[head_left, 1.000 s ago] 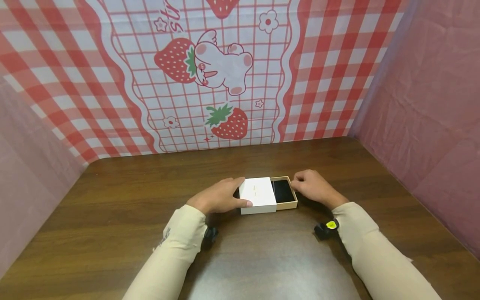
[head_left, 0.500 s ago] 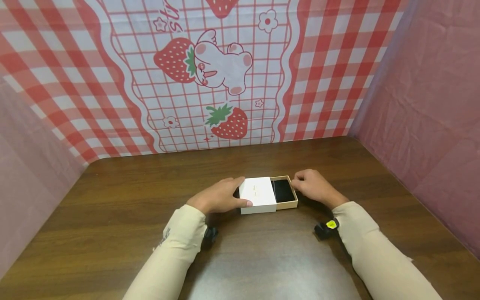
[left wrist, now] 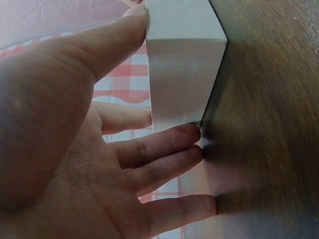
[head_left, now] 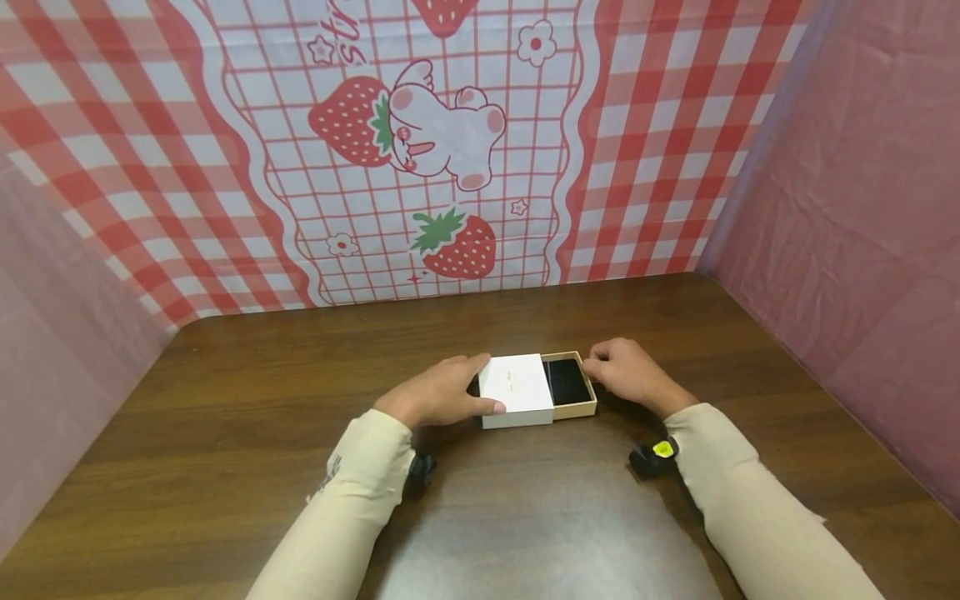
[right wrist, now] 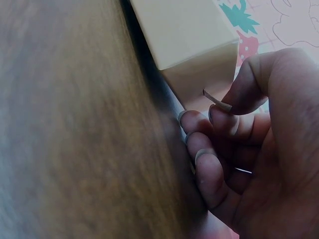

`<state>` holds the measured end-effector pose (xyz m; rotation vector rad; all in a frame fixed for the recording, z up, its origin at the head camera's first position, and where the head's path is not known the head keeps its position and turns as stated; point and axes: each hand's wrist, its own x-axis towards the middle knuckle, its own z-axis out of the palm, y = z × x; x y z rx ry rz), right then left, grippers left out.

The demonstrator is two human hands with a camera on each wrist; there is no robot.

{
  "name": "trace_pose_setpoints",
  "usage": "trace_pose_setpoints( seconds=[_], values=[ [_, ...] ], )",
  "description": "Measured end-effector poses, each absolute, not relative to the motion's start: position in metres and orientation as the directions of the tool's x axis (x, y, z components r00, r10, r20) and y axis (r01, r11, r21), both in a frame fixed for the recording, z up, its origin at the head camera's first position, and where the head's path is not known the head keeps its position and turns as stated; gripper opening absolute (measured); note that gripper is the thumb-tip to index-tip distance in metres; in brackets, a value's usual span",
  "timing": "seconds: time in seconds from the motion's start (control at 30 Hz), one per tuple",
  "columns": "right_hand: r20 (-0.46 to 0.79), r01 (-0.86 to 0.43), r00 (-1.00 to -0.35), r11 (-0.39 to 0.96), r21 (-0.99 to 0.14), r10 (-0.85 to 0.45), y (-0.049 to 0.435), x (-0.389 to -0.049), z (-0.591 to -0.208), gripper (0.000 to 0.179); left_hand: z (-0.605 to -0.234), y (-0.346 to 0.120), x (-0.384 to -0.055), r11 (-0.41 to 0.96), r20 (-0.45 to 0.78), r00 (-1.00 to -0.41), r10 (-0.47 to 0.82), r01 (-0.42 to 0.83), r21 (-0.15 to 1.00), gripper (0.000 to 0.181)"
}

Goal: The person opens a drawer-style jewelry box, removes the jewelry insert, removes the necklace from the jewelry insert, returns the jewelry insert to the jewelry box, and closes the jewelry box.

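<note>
Left hand (head_left: 442,392) on white box cover (head_left: 517,387), right hand (head_left: 632,372) at tan drawer (head_left: 574,411)

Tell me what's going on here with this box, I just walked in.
A person's left hand holds the white sleeve of a small box by its left end. The right hand pinches a small tab at the other end, on the tan tray. The tray sticks partly out of the sleeve, showing something black inside. The box rests on a wooden table.
</note>
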<state>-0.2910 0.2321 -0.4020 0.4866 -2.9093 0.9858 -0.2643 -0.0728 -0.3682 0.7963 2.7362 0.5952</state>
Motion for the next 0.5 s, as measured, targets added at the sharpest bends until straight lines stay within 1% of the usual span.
trace_pose_setpoints(
  seconds=[0.5],
  values=[
    [0.122,-0.301,-0.951,0.755,-0.583,-0.285,0.2326,-0.2912,-0.4017,0.029,-0.3677,-0.0719,-0.2638,0.770,-0.100,-0.826,0.554,0.463,0.439,0.082]
  ],
)
